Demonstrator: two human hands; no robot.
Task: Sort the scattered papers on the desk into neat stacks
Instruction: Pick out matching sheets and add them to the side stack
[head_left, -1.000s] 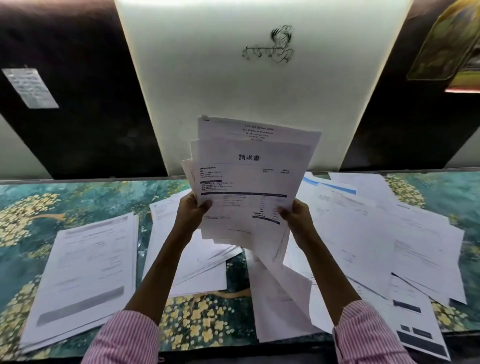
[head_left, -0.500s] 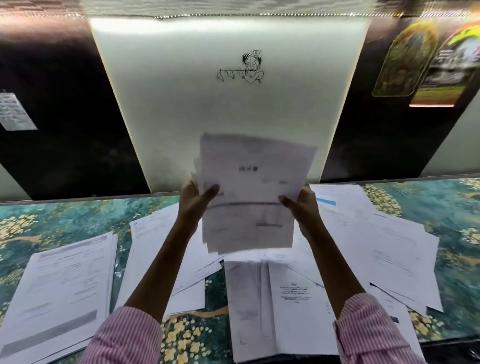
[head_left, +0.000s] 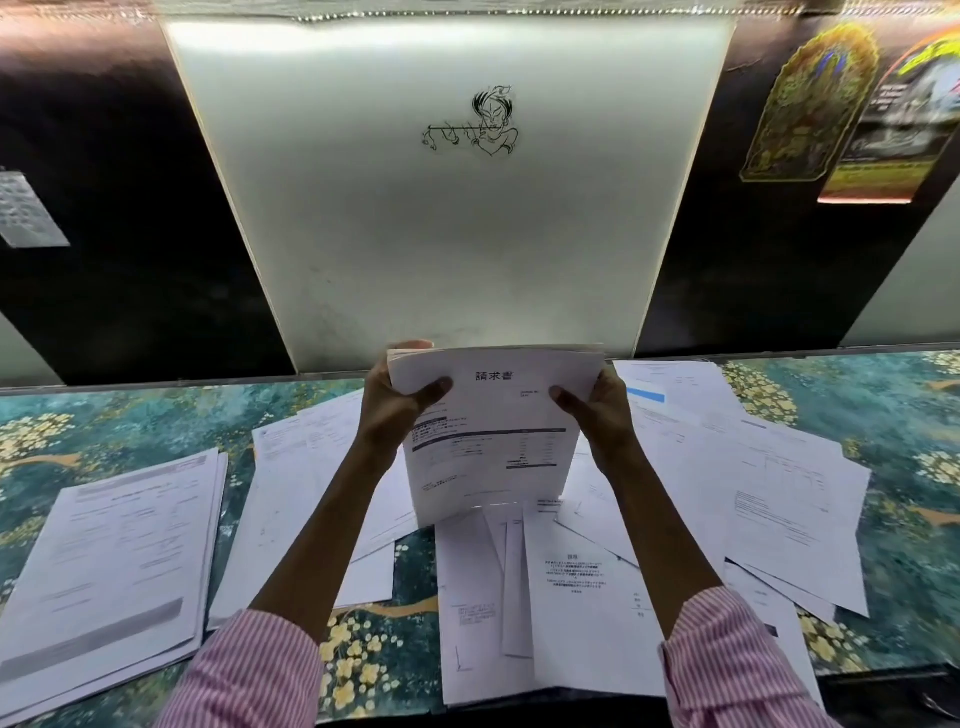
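Head view. Both hands hold one bundle of papers (head_left: 491, 431) upright above the middle of the desk (head_left: 130, 421), its printed face toward the camera. The left hand (head_left: 400, 405) grips the bundle's upper left edge: the thumb lies across the front sheet, the fingers wrap behind, and fingertips show above the top left corner. The right hand (head_left: 597, 410) grips the upper right edge in the same manner, thumb on the front and fingers behind. The bundle lies between the two hands, and its lower edge touches or hangs just above the loose sheets (head_left: 566, 597) spread at the desk's near edge; which of the two cannot be told. The top sheet carries a printed heading, a dark bar and table lines.

A squared stack (head_left: 114, 561) lies at the near left corner of the desk, well apart from the hands. A second overlapping pile (head_left: 306, 499) lies just beside it toward the middle, partly under the left forearm. More scattered sheets (head_left: 769, 467) fan out over the right half of the desk, from the far edge to the near right corner. Both forearms end in pink striped sleeves (head_left: 249, 670) at the near edge.

A pale backlit panel (head_left: 457, 234) stands upright behind the far edge of the desk.
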